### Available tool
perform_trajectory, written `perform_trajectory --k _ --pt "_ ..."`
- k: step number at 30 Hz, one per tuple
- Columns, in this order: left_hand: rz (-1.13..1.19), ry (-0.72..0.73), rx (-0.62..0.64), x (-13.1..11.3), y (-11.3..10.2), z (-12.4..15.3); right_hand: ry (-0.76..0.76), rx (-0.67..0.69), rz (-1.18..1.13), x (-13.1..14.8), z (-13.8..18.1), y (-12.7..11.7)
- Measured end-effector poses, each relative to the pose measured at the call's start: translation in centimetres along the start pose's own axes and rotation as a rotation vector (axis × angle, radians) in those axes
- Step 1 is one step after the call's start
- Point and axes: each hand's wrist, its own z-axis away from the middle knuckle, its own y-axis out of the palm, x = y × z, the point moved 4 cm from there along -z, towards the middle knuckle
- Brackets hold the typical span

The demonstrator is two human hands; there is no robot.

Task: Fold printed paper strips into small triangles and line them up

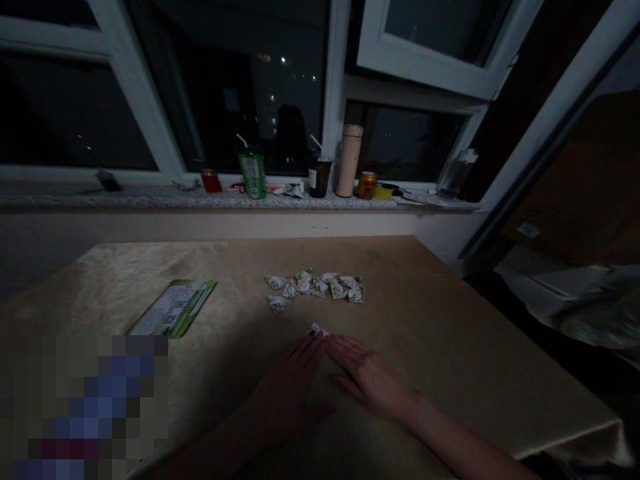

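Observation:
Both of my hands lie flat on the tan table [450,333], fingers stretched out and tips meeting. My left hand [287,383] and my right hand [363,370] both touch a small white folded paper piece [317,330] at their fingertips. Beyond it, several folded green-and-white paper pieces [315,287] lie in a loose row in the middle of the table. The room is dim.
A green printed leaflet [175,308] lies on the table's left. A blurred-out patch covers the near left corner. The windowsill [150,198] holds a green drink carton [253,175], a dark cup [319,177], a tall beige flask [349,160], cans [367,185] and a clear bottle [457,175]. Clutter sits at the right.

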Motion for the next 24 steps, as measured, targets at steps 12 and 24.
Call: perform_trajectory --k 12,24 --pt "-0.016 -0.034 0.050 -0.02 -0.16 -0.36 0.005 -0.014 0.003 0.16 -0.32 -0.44" --pt "0.002 0.004 0.045 0.07 -0.24 -0.62 0.025 -0.023 -0.007 0.31 -0.33 -0.89"
